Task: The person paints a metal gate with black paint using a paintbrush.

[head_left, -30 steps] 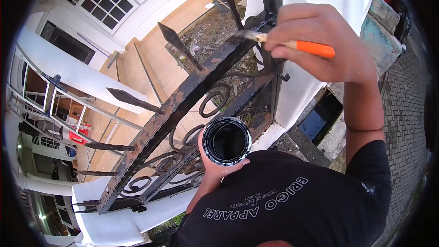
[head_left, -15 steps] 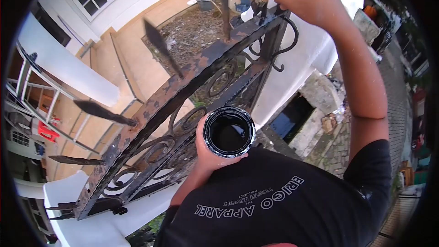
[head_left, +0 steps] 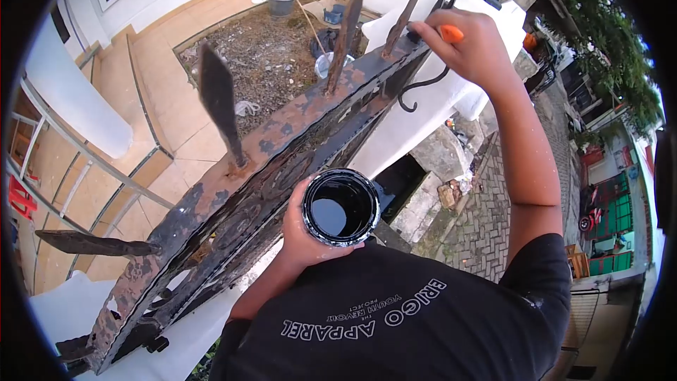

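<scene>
Spiked railing: running from lower left to upper right; grasping paint can mid-frame with fingers of left hand; clasping orange-handled brush, upper right, with right hand. Perhaps risking spills on shirt by tilting can, drips on white wall by overloading bristles.

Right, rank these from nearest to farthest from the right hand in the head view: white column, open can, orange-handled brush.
1. Orange-handled brush, in the grip of the right hand.
2. Open can, in the left hand, near the middle.
3. White column, at the far left, beyond the spiked fence.
</scene>
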Demonstrator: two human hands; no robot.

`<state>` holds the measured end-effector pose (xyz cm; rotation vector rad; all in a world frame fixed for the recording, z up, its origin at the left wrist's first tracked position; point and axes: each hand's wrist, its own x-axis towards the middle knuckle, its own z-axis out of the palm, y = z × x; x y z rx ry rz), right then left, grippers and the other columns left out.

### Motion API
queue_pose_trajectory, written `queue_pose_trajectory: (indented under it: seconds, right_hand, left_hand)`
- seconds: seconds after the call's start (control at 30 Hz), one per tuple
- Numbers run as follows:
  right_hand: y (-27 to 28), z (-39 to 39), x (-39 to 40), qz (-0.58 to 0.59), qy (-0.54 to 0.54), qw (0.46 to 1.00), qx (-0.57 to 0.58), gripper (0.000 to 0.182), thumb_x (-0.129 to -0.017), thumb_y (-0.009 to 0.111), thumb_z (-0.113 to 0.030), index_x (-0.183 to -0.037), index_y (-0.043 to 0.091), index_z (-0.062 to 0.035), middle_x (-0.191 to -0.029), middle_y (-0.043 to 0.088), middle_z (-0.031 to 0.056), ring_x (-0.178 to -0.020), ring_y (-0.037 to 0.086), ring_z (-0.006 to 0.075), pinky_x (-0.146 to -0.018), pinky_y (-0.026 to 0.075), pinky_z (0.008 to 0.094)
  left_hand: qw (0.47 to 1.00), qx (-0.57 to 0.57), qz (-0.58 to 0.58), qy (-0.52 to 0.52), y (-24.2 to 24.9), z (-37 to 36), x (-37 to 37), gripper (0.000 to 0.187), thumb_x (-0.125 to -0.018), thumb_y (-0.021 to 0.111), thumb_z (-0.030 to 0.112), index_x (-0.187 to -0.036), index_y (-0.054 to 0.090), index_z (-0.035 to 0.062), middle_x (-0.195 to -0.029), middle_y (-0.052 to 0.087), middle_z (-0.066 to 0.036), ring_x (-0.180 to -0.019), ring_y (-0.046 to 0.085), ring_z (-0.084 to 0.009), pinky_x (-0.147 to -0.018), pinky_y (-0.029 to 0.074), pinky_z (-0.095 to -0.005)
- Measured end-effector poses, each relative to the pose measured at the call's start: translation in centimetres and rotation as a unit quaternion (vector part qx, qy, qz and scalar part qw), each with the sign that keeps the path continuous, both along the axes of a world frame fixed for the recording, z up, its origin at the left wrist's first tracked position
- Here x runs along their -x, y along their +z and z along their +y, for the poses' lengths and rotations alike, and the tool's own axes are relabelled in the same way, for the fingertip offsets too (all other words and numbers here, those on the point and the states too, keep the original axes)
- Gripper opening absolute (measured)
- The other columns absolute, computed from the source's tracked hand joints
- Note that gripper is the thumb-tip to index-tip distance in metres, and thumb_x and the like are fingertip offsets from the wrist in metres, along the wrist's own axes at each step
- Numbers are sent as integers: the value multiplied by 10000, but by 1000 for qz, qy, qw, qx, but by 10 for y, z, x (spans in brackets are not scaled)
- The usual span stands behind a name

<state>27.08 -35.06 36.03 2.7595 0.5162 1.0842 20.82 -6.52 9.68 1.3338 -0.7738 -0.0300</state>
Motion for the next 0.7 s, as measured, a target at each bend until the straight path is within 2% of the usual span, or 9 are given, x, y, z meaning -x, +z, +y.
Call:
queue_pose_trajectory:
  seconds: [0.2, 0.27, 0.33, 0.4, 0.43, 0.47, 0.53, 0.63, 0.7]
  right_hand:
    - [10, 6, 9, 10, 11, 993, -119, 270, -891, 672, -301, -801, 683, -47, -706, 646, 146, -642, 634, 323, -618, 506, 368]
    - [3, 1, 5, 56, -49, 997, -35, 234, -894, 672, -266, -842, 676, -38, -728, 655, 133, -657, 626, 333, -625, 507, 367]
    - [7, 3, 20, 67, -11, 996, -51, 217, -891, 680, -246, -848, 680, -33, -713, 656, 122, -629, 629, 302, -607, 500, 353]
    - [7, -4, 44, 30, -6, 989, -143, 181, -887, 690, -211, -858, 687, -32, -692, 656, 99, -594, 627, 223, -579, 483, 319]
    - [5, -12, 56, 3, -4, 981, -192, 155, -892, 688, -162, -876, 687, -9, -707, 664, 73, -595, 612, 140, -565, 471, 272]
    - [-1, -25, 67, 3, 1, 981, -192, 155, -892, 688, -162, -876, 687, -9, -707, 664, 73, -595, 612, 140, -565, 471, 272]
    - [-22, -53, 75, -83, 72, 895, -432, 139, -897, 671, -110, -928, 669, 25, -750, 659, 74, -625, 615, 125, -576, 478, 247]
    - [-53, -75, 73, -124, 119, 818, -548, 178, -898, 646, -62, -1022, 625, 64, -767, 644, 106, -633, 617, 142, -582, 483, 249]
    - [-71, -86, 56, -166, 133, 767, -605, 179, -901, 650, -86, -998, 624, 62, -724, 628, 103, -603, 608, 150, -562, 486, 261]
  left_hand:
    - [998, 42, 18, -34, 4, 1, -3, 1296, -465, 979, 218, -1455, 165, 27, -1355, 485, -195, -1272, 498, -301, -1090, 363, -452]
    - [999, 34, 24, -33, 6, 2, 0, 1302, -463, 979, 218, -1457, 159, 29, -1358, 482, -190, -1269, 500, -302, -1092, 359, -452]
    - [994, 83, 71, -18, 15, -1, 1, 1152, -491, 968, 222, -1404, 301, -1, -1303, 550, -172, -1223, 550, -264, -1066, 393, -414]
    - [990, 100, 92, -23, 10, -5, 2, 1159, -495, 966, 218, -1408, 285, 3, -1312, 541, -174, -1232, 542, -263, -1071, 387, -416]
    - [993, 90, 79, -12, 9, -7, 3, 1174, -495, 968, 222, -1413, 270, 4, -1320, 532, -176, -1236, 538, -265, -1073, 385, -416]
    - [995, 80, 61, 2, 8, -9, 2, 1189, -494, 969, 226, -1418, 255, 5, -1327, 523, -177, -1240, 534, -267, -1074, 383, -416]
    - [997, 62, 28, 29, 8, -10, -1, 1223, -489, 974, 230, -1430, 224, 14, -1340, 506, -179, -1242, 530, -274, -1072, 385, -421]
    - [997, 27, 12, 74, 17, -15, -2, 1249, -483, 976, 222, -1443, 199, 31, -1343, 490, -187, -1250, 517, -289, -1073, 381, -435]
    - [995, 38, 19, 92, 19, -25, -2, 1255, -480, 977, 223, -1443, 195, 30, -1349, 479, -185, -1256, 508, -291, -1075, 378, -434]
